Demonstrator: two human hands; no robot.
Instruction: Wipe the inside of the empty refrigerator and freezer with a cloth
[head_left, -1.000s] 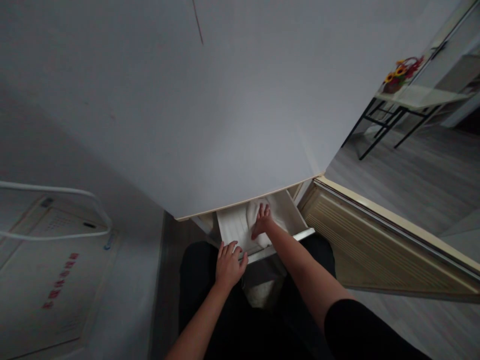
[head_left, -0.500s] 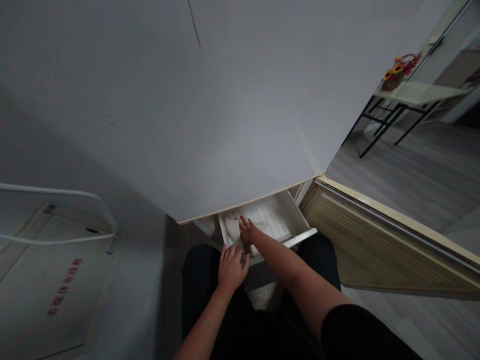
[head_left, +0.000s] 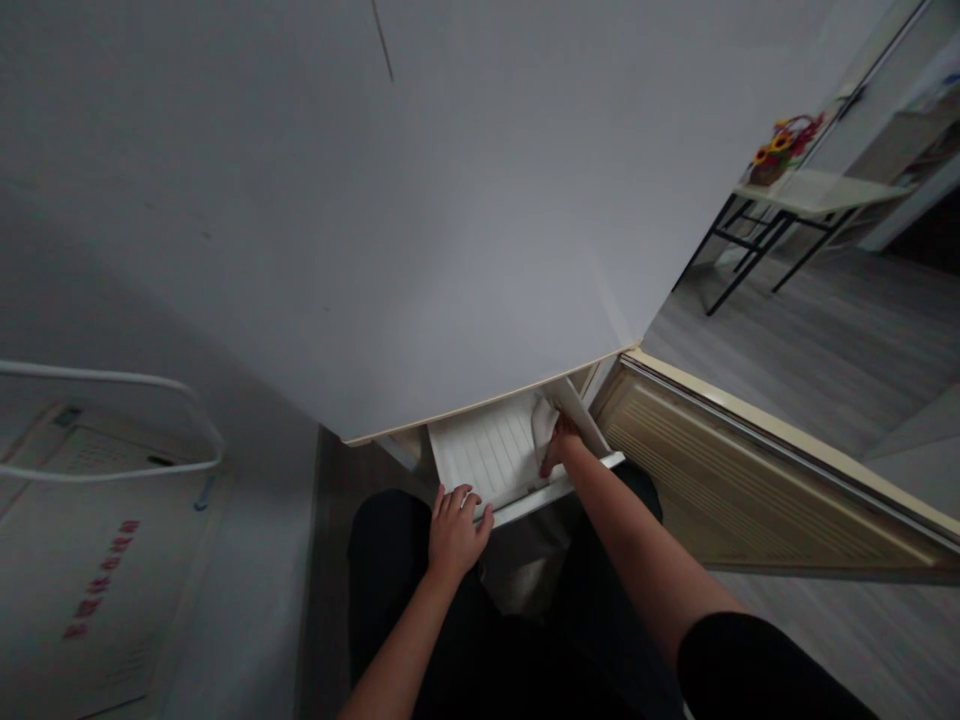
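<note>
A white drawer [head_left: 480, 455] with a ribbed bottom is pulled out at the foot of a tall white cabinet front [head_left: 420, 220]. My right hand [head_left: 559, 448] reaches into the drawer's right side and presses on a white cloth [head_left: 543, 418] bunched against the right wall. My left hand [head_left: 454, 530] rests on the drawer's front left edge, fingers spread over the rim. My legs in dark trousers sit below the drawer.
A cream ribbed door panel [head_left: 712, 480] lies open to the right of the drawer. A white appliance top with a white bar [head_left: 112, 470] is at the left. Far right, a table [head_left: 810, 195] with a flower pot stands on grey floor.
My right hand has swept with the cloth from the drawer's left side to its right side. My left hand has stayed on the front edge.
</note>
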